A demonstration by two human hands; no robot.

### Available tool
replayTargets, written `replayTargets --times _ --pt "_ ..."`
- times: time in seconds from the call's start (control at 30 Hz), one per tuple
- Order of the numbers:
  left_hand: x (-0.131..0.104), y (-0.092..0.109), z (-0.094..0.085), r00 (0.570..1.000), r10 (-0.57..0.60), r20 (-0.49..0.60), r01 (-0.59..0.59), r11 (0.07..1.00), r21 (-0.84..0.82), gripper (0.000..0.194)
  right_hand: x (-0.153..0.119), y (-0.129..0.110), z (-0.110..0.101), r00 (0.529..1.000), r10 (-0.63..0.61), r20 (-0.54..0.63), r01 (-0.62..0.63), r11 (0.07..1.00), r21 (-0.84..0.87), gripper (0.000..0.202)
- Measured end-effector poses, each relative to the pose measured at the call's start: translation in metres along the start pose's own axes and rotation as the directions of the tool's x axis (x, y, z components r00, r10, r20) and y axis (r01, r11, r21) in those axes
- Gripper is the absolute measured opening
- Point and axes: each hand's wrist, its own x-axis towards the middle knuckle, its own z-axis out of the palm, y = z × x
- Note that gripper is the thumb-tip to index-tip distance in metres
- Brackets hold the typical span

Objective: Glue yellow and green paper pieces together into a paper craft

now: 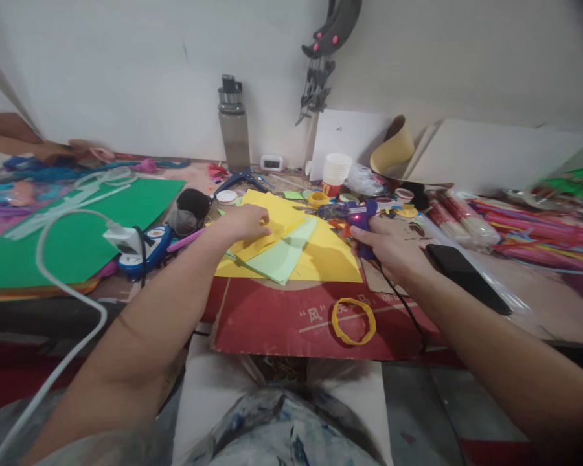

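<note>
My right hand (388,246) is wrapped round a purple glue gun (342,210) with a small red light, its nozzle pointing left over the yellow sheets (330,255). My left hand (247,222) is over the upper left of the yellow and pale green sheets (284,254), fingers curled; whether anything is between them is too small to tell. A yellow ring (354,321) lies on the red cardboard (272,317) nearer to me.
A grey bottle (234,136), paper cups (337,169) and a small clock (271,162) stand along the wall. Green sheets (82,226) and a white plug (126,239) with its cable are at left. A black phone (466,278) and bundled coloured sticks (554,226) lie at right.
</note>
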Motion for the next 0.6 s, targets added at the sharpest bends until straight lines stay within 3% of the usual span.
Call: replayTargets --times 0.1,0.17,0.4,0.5,0.6 --pt "0.005 -0.002 0.003 1.000 0.020 -0.001 -0.020 1.000 0.022 0.053 0.000 0.004 -0.024 0.993 0.074 -0.089 -0.049 0.967 0.252 0.022" --pt "0.008 -0.003 0.005 0.999 0.032 0.001 -0.032 0.999 0.020 0.057 0.000 0.008 -0.042 0.979 0.123 -0.165 -0.065 0.946 0.318 0.018" --pt "0.007 0.002 0.006 0.999 0.039 -0.009 -0.039 0.999 -0.016 0.059 -0.003 0.035 -0.095 0.867 0.319 -0.384 -0.217 0.933 0.286 0.016" --pt "0.005 0.005 0.005 1.000 0.020 -0.002 -0.020 0.999 -0.025 0.060 0.001 0.048 -0.102 0.838 0.351 -0.418 -0.246 0.926 0.285 0.018" --pt "0.005 0.005 0.004 1.000 0.012 0.000 -0.012 1.000 -0.022 0.060 0.008 0.057 -0.101 0.838 0.355 -0.414 -0.252 0.925 0.283 0.020"
